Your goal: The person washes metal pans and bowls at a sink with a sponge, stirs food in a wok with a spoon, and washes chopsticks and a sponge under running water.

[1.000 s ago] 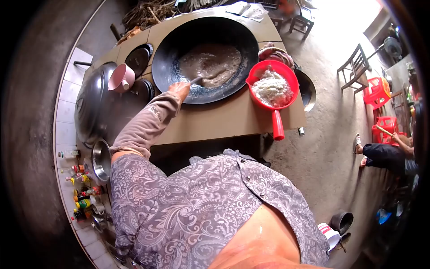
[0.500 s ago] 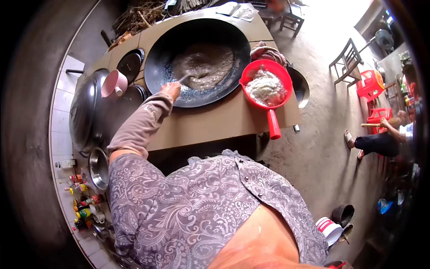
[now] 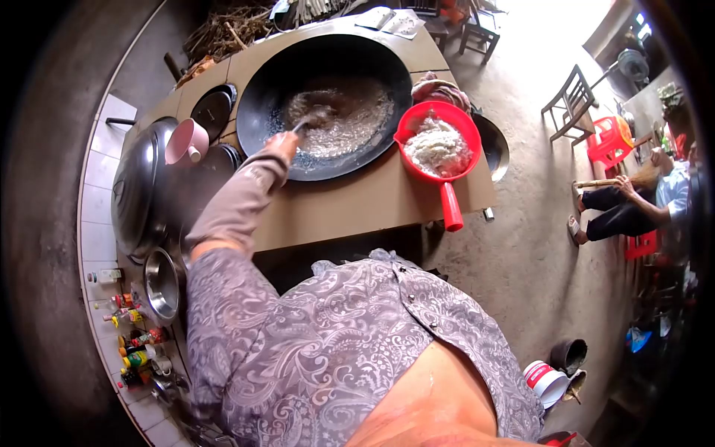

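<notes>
One pink dipper point(image 3: 186, 140) near dark lids point(image 3: 212, 112); left arm point(image 3: 238, 197) stretched fwd, left hand point(image 3: 281, 146) clamped on utensil point(image 3: 301, 126), palm hidden, tip in wet mix point(image 3: 346, 119) in wok point(image 3: 257, 112); red dipper point(image 3: 451, 207) w/ white clumps point(image 3: 438, 147), R side of table point(image 3: 335, 201).

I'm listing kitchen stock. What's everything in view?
Round wok: one, black, tan counter
Wet mixture: one, brownish, in wok
Plastic scoop of white paste: one, red, counter right
Crumpled cloth: one, pinkish, behind scoop
Round dipper: one, pink, left
Domed lid: one, dark, left
Flat lids: two, black, left
Metal bowl: one, silver, left
Bottles: several, mixed, left
Dry sticks: many, brown, top
Wooden chairs: several, dark, top right
Plastic stools: two visible, red, right
Buckets: two, white and black, lower right
Seated person: one, dark trousers, right
Left hand: one, mauve sleeve, gripping utensil, over wok
</notes>
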Motion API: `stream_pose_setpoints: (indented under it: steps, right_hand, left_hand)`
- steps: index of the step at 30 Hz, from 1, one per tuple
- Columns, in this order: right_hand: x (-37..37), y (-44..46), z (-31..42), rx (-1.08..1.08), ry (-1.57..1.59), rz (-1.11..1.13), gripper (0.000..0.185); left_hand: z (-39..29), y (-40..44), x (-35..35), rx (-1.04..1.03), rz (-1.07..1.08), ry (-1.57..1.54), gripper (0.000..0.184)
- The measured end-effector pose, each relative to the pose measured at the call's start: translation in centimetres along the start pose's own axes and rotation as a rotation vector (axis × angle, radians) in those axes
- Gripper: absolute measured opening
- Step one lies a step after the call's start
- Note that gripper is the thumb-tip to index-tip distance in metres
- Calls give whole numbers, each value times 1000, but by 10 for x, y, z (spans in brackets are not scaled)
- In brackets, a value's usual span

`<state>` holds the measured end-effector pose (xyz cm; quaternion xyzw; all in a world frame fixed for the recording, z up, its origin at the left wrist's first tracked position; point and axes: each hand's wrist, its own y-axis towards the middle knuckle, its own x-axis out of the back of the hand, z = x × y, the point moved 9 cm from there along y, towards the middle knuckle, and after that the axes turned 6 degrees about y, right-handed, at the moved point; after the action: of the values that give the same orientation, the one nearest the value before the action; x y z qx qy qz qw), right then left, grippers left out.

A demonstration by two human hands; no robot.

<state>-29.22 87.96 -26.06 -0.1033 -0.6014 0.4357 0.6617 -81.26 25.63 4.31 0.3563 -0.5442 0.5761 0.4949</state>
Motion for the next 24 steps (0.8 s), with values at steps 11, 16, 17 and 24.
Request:
stream_pose_setpoints:
  steps: [11,16,17,24]
  right_hand:
    - [2,0,-3,0,3,4,28]
    - [5,-1,-1,4,8,-5,28]
    - [4,-1,-1,1,6,-4,28]
    - [4,1,-7,-13,14,-9,27]
  left_hand:
    - [-14,-36,2,-166,62,105,26]
    - [-16,22,-3,46,-42,-29,27]
    - [-21,42,-23,82,-71,-60,29]
    - [-15,-29,-1,-200,17,85,26]
